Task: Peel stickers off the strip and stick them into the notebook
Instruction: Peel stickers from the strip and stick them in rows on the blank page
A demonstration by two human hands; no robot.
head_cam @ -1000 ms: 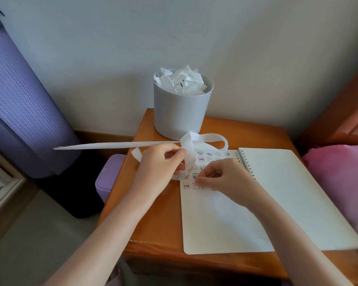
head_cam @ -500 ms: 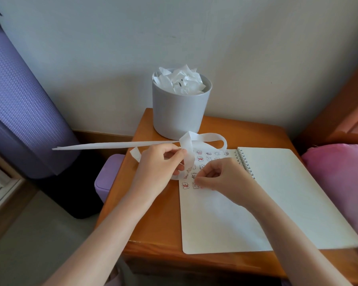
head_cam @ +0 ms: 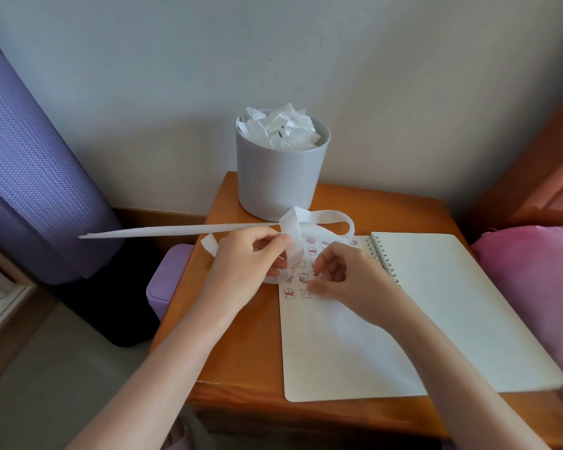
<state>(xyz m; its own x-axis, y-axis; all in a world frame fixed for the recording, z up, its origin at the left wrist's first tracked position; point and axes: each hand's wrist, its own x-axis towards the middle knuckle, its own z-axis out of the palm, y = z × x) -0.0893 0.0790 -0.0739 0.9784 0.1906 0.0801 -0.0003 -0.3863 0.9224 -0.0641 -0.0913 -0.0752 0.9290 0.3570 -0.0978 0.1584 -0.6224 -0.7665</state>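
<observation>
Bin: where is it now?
Head view: the bin stands at the table's back left, by the wall, just beyond the strip in the left hand.

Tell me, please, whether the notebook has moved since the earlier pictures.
No. The notebook lies as before on the table, its spiral top just as far from the bin; the whole view drifts slightly left together.
</observation>
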